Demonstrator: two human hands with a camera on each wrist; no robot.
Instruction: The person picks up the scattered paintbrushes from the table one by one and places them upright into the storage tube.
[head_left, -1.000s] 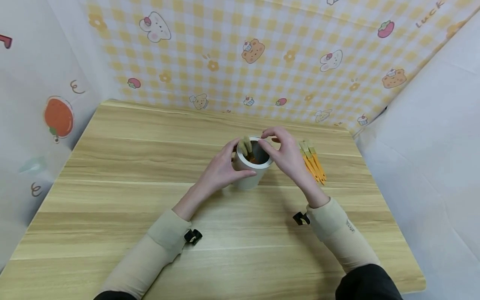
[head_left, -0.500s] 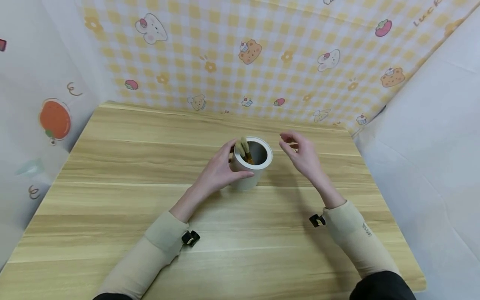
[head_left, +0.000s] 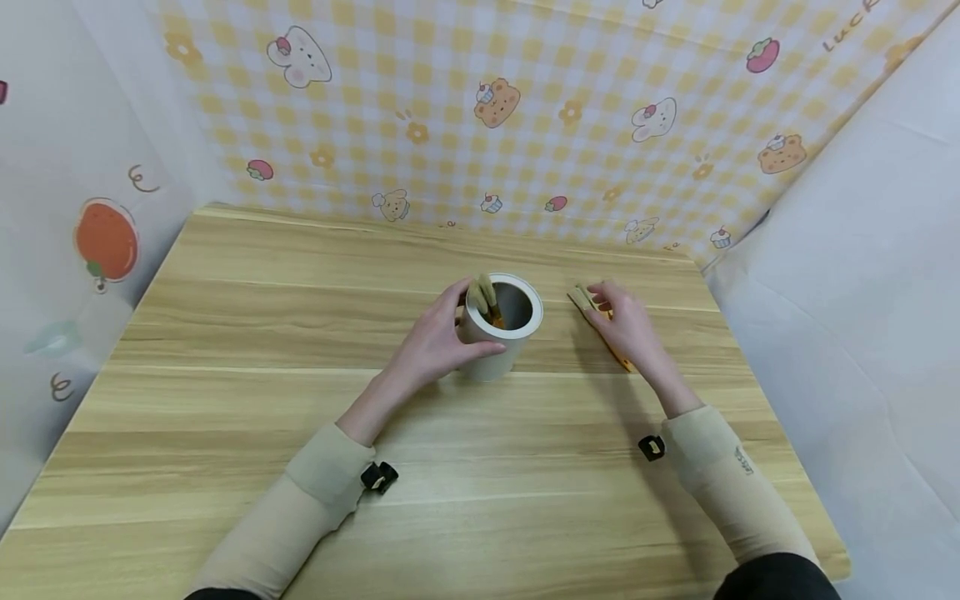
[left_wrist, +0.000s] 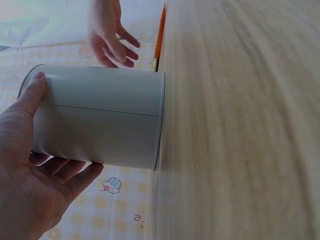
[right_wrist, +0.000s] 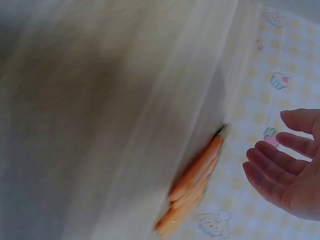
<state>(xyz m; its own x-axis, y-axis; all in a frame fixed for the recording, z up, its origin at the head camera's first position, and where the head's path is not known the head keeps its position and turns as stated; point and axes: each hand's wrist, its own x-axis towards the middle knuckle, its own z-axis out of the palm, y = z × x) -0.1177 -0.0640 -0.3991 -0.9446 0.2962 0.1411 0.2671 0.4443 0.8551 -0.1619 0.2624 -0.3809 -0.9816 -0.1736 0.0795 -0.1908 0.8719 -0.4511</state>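
My left hand [head_left: 431, 342] grips a light grey cylindrical pot [head_left: 498, 358], thumb along the near side and fingers round the back. The pot stands upright on the table in the head view. Inside it, paintbrushes with pale bristles [head_left: 480, 295] lean bristles-up against the left of the rim. To the right, my right hand [head_left: 626, 321] hovers over a few flat paintbrushes [head_left: 580, 297] and covers part of them. In the right wrist view its fingers are loosely bent and hold nothing, apart from the orange brush handles [right_wrist: 195, 175].
The wood-grain table [head_left: 262, 400] runs back to a yellow checked cloth backdrop [head_left: 450, 108]. White cloth walls [head_left: 862, 317] stand at both sides. In the left wrist view one orange brush handle [left_wrist: 159, 37] shows behind the pot.
My right hand has moved right, away from the pot's rim, and down to the loose brushes. The left hand stays round the pot, which has hardly moved.
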